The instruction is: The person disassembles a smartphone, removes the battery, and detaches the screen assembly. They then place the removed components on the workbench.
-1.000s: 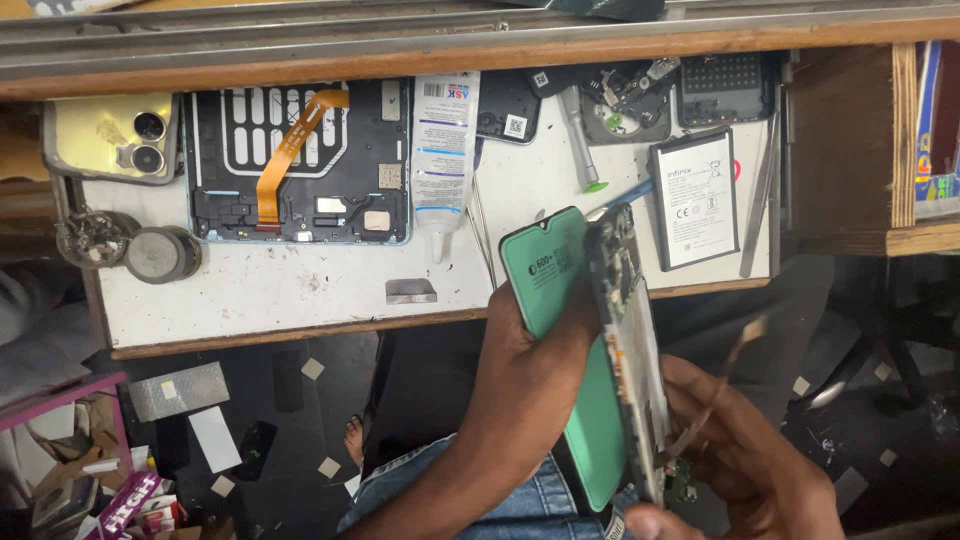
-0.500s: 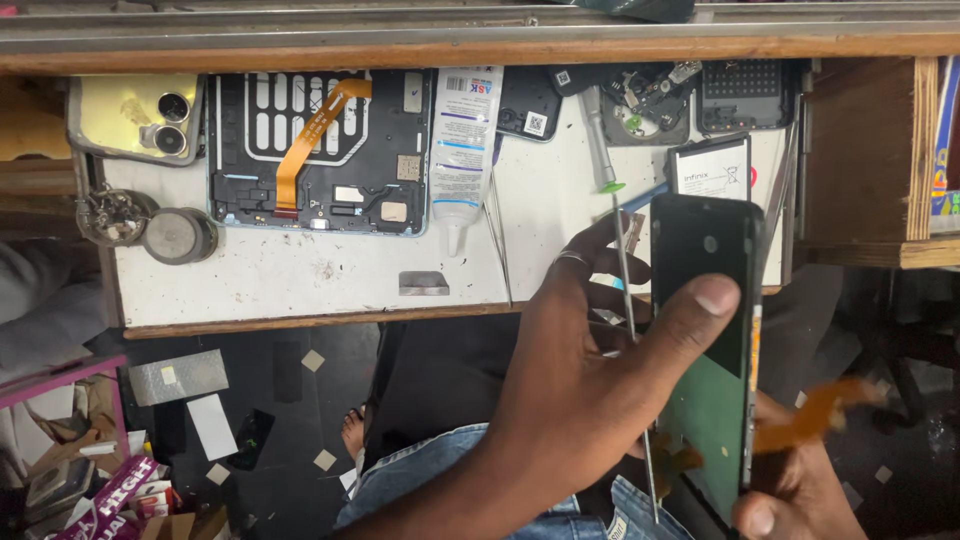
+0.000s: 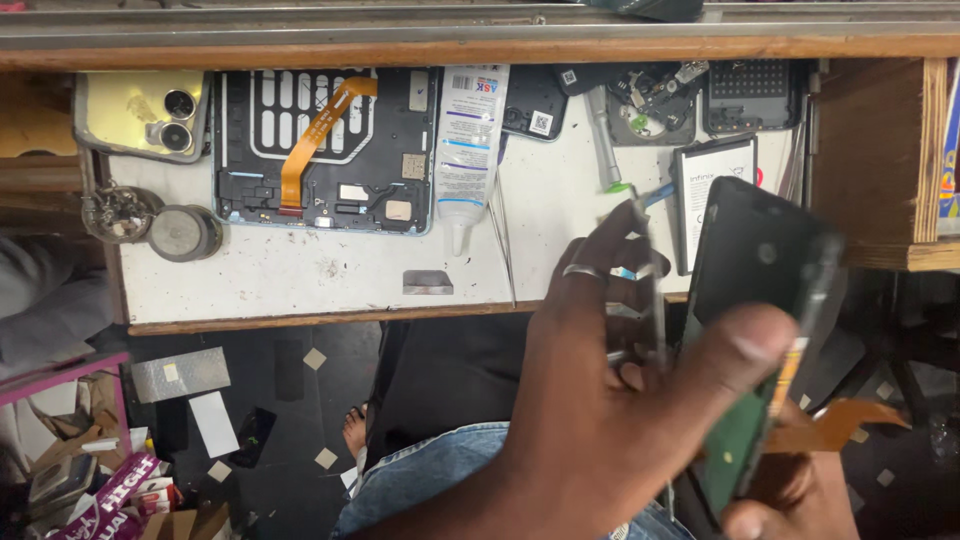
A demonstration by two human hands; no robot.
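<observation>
Left hand (image 3: 600,420) grips the phone frame (image 3: 760,320) by its edge, off the counter (image 3: 330,270) at four o'clock; right hand (image 3: 790,495) fingers pinch it below — the dangling orange flex cable (image 3: 835,425) could snag or tear.

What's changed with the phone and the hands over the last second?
The phone has been turned: a second ago its green back faced the camera, now its dark side does, and it sits further right. The left hand still grips it, thumb across the front, with the right hand below by the orange ribbon cable. The parts on the white bench stayed put.
</observation>
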